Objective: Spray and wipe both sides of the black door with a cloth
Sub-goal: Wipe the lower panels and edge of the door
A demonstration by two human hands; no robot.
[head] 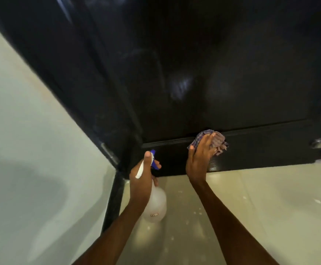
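Right hand (pixel 199 156): fingers extended, palm pressing a crumpled checked cloth (pixel 216 142) flat against the low part of the black door (pixel 194 73), at the horizontal moulding above the bottom rail. The cloth is purple-and-pale check, bunched, its folds spilling out to the right of the fingers.

Left hand (pixel 143 180): curled round the neck of a spray bottle (pixel 156 204), thumb lying along the white-and-blue trigger head, nozzle turned toward the door. The bottle body is translucent white and hangs below the hand, clear of the door.

Door: glossy black, panelled, with faint smeared highlights in the middle of the panel. A round metal fitting (pixel 318 143) sits low at the right edge. A metal hinge (pixel 109 153) shows at the left frame. Pale wall (pixel 31 150) to the left; pale tiled floor (pixel 270 207) below, speckled with light spots.
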